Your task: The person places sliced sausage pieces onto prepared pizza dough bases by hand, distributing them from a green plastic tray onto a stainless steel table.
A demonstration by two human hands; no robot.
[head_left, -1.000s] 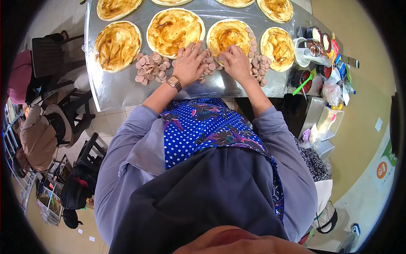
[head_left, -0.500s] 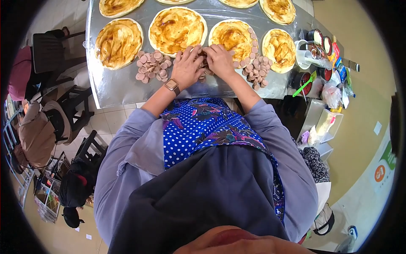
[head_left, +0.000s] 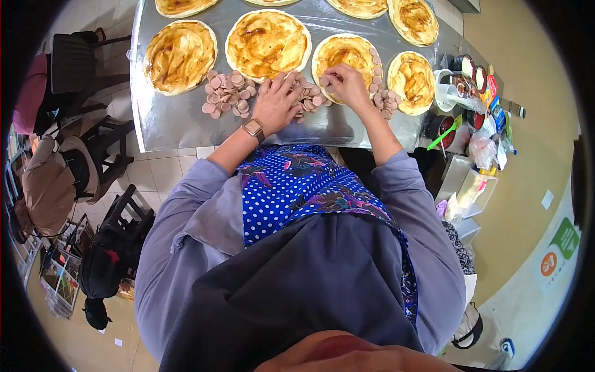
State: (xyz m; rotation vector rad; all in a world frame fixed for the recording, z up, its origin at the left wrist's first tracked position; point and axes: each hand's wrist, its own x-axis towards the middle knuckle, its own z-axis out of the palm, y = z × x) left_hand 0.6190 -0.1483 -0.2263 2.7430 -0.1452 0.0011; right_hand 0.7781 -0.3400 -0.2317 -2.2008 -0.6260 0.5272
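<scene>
My right hand (head_left: 350,87) is over the near edge of a sauce-covered round dough base (head_left: 341,54), fingers pinched on a sausage slice (head_left: 325,81). Along that base's right edge runs a curved row of sausage slices (head_left: 376,62). My left hand (head_left: 276,104), with a watch on its wrist, lies with fingers stretched out at the side of the middle pile of sausage slices (head_left: 308,99). Its fingertips reach the lower edge of a larger sauced dough base (head_left: 268,42). Another pile of slices (head_left: 228,93) is left of this hand, and a smaller pile (head_left: 387,103) sits right of my right wrist.
More sauced bases lie on the metal table (head_left: 180,124), one at left (head_left: 180,57), one at right (head_left: 411,84). A white jug (head_left: 445,90), tubs and a green spatula (head_left: 445,132) crowd the right end. Black chairs (head_left: 68,68) stand at left.
My right hand has moved from the middle pile, beside my left hand, to the right over the dough base, with a slice in its fingers. My left hand stays by the pile.
</scene>
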